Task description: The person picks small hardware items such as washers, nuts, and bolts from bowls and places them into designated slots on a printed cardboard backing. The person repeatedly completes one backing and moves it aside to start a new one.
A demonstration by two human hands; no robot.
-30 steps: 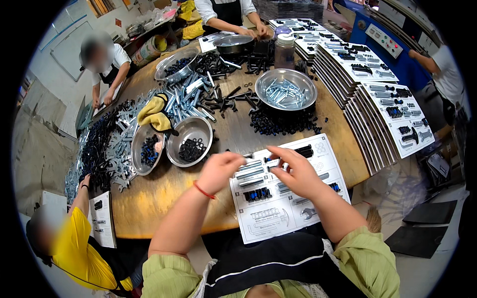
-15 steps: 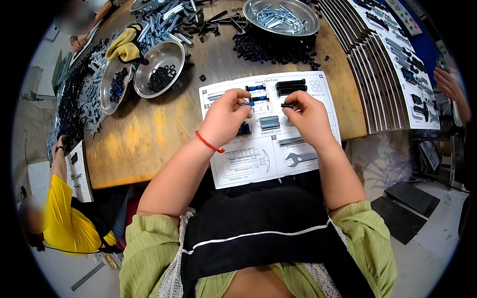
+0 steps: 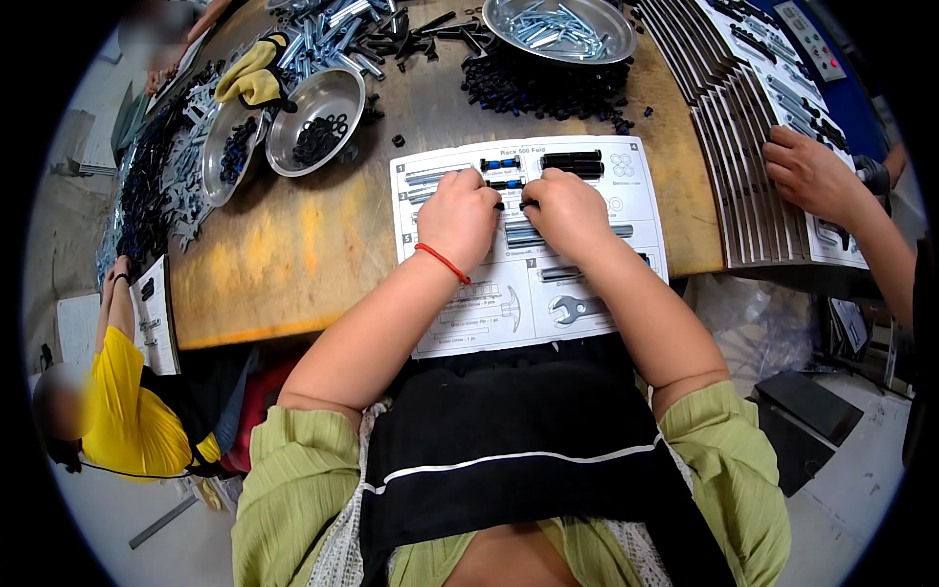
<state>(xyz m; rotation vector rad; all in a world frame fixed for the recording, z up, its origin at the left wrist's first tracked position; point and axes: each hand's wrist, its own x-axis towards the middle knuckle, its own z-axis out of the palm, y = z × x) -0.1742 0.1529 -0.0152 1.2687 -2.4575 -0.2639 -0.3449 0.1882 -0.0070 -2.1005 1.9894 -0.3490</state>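
My left hand (image 3: 458,223), a red cord round its wrist, rests low over the printed parts sheet (image 3: 460,338). Its fingers are closed on a small black bolt, of which only the end shows. Facing it, my right hand (image 3: 569,217) also pinches a small black bolt, its end pointing toward the left hand. Just beyond the fingertips lie black bolts with blue bands (image 3: 500,163) and thick black bolts (image 3: 572,162) on the sheet. Silver sleeves (image 3: 524,235) lie between and under the hands.
Steel bowls hold black rings (image 3: 321,139), blue-black bolts (image 3: 236,155) and silver pins (image 3: 559,34). Black screws (image 3: 543,93) lie heaped below the far bowl. Stacked sheets (image 3: 724,166) stand at right, where another person's hand (image 3: 812,171) reaches in. A yellow-sleeved person (image 3: 137,411) works at left.
Both hands have come down onto the sheet and closer together, turning knuckles up. Another person's hand at right has moved in over the stacked sheets.
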